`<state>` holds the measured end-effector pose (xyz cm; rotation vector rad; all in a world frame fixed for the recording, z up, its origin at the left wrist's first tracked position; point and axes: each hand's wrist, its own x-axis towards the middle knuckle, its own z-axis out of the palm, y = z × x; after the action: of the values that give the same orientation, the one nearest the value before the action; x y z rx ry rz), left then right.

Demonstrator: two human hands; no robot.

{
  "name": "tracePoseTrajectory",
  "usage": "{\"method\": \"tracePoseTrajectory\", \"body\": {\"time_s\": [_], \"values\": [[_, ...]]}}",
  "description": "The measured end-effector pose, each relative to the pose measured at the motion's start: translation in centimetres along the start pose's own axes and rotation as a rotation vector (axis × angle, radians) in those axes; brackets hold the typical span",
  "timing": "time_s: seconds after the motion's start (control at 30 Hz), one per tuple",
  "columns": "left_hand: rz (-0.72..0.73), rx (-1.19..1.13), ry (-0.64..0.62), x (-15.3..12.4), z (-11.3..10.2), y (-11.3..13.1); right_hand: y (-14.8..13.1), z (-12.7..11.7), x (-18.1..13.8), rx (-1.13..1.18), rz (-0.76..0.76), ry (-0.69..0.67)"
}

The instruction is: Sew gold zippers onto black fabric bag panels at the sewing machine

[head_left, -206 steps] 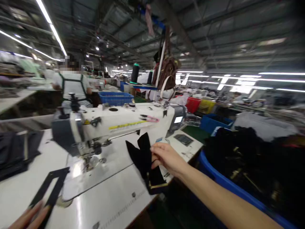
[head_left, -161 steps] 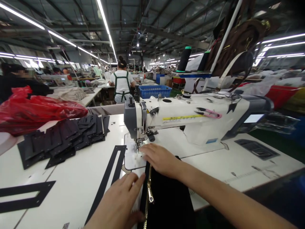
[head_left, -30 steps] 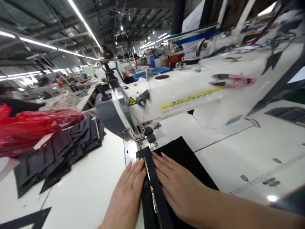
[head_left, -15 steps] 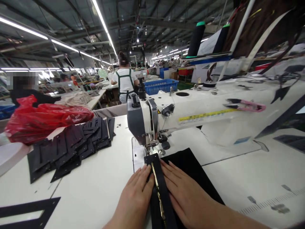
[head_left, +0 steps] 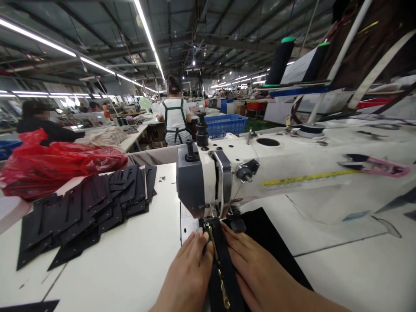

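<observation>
We press our left hand [head_left: 191, 273] and right hand [head_left: 260, 271] flat on either side of a gold zipper [head_left: 217, 260], fingers stretched and close together, pinching nothing. The black frame [head_left: 222, 247] lies between our fingers, around the zipper, on black cloth [head_left: 274, 240] reaching out past our right fingers; we probably spread pressure like this so the layers stay flat and straight. Just ahead of our fingertips, the frame's far end sits beneath the sewing machine [head_left: 292, 156]. Left of our fingers, more frames [head_left: 91, 203] lie overlapped on the desk [head_left: 130, 260], likely for easy reach. Behind them, a red bag [head_left: 65, 160] hides its contents; well beyond our fingers, a blue basket's [head_left: 225, 123] contents cannot be made out.
</observation>
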<state>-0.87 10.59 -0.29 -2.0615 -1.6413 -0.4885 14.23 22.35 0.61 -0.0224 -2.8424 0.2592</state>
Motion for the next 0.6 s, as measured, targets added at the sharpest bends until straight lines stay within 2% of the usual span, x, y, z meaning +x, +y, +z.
{"method": "tracePoseTrajectory", "body": {"time_s": [0.17,0.37,0.6], "values": [[0.03,0.012,-0.075,-0.4,0.2,-0.4,0.5,0.7,-0.4,0.02,-0.02,0.041],[0.025,-0.021,-0.074,-0.5,0.3,-0.5,0.6,1.1,-0.5,0.017,-0.022,0.068],[0.09,0.063,-0.051,-0.5,0.5,-0.8,0.0,0.0,-0.1,0.048,0.016,0.015]]}}
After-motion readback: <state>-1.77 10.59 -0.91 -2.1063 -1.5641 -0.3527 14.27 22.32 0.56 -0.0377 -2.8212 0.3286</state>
